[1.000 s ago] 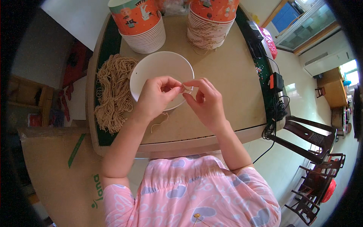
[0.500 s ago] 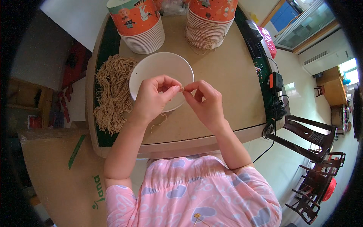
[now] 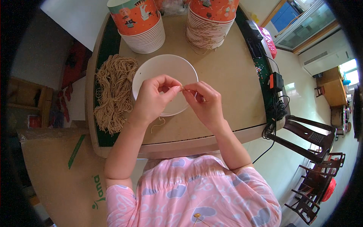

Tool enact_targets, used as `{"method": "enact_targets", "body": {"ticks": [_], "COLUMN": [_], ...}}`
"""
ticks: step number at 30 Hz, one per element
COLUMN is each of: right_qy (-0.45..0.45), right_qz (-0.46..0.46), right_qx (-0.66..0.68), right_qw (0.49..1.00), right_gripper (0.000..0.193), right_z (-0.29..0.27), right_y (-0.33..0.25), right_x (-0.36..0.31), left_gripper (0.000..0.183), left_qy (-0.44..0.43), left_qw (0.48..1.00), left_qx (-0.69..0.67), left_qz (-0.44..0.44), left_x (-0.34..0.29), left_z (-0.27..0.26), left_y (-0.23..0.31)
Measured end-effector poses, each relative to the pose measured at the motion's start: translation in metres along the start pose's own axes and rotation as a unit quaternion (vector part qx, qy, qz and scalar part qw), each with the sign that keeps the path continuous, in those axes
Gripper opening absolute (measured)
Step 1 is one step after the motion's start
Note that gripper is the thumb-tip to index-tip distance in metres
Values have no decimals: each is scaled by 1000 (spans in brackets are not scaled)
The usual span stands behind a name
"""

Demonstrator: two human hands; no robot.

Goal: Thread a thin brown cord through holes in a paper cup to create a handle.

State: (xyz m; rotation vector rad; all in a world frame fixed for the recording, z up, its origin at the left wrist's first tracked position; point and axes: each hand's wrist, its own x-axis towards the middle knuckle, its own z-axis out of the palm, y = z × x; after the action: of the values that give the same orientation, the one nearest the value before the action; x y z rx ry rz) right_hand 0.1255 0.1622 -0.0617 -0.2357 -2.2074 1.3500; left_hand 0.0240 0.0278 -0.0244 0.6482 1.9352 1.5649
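Note:
Over the near right part of a white paper bucket (image 3: 166,64), my two hands meet fingertip to fingertip. Thumb and forefinger of my left hand (image 3: 155,94) pinch a thin tan cord (image 3: 182,89). From the other side my right hand (image 3: 204,102) pinches the same cord; most of it is hidden by my fingers. A loose cord end (image 3: 159,123) hangs down below the bucket's near rim, beside my left wrist. The bucket stands with its open mouth up and a small hole in its left wall. Left of it lies a thick bundle of tan cords (image 3: 115,92).
Two stacks of orange-printed paper buckets stand at the table's far side, a left stack (image 3: 141,32) and a right stack (image 3: 210,28) with cords hanging on it. A black adapter (image 3: 276,81) and cables line the right edge. A cardboard box (image 3: 60,170) stands at lower left.
The white bucket has shifted slightly to the right and nearer to me. My hands stay almost in place, still pinching the cord.

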Motion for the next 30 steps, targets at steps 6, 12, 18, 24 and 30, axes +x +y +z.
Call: {"method": "enact_targets", "body": {"ticks": [6, 12, 18, 24, 30], "right_qy": [21, 22, 35, 37, 38], "right_qz": [-9, -13, -27, -35, -27], "right_qx": [8, 2, 19, 34, 109], "right_qw": [1000, 1000, 999, 998, 993], "right_gripper": [11, 10, 6, 3, 6], "right_z": [-1, -3, 1, -2, -1], "right_y": [2, 0, -3, -3, 7], "right_x": [-2, -2, -3, -4, -5], "left_gripper": [15, 14, 10, 10, 10], "left_qy": [9, 35, 62, 40, 22], "left_qw": [1000, 993, 995, 998, 993], "left_qx": [-6, 49, 46, -44, -113], "left_qz": [21, 100, 62, 16, -34], "left_x": [-4, -6, -6, -4, -3], "left_z": [8, 17, 21, 23, 24], "left_y": [-4, -6, -4, -6, -9]}}
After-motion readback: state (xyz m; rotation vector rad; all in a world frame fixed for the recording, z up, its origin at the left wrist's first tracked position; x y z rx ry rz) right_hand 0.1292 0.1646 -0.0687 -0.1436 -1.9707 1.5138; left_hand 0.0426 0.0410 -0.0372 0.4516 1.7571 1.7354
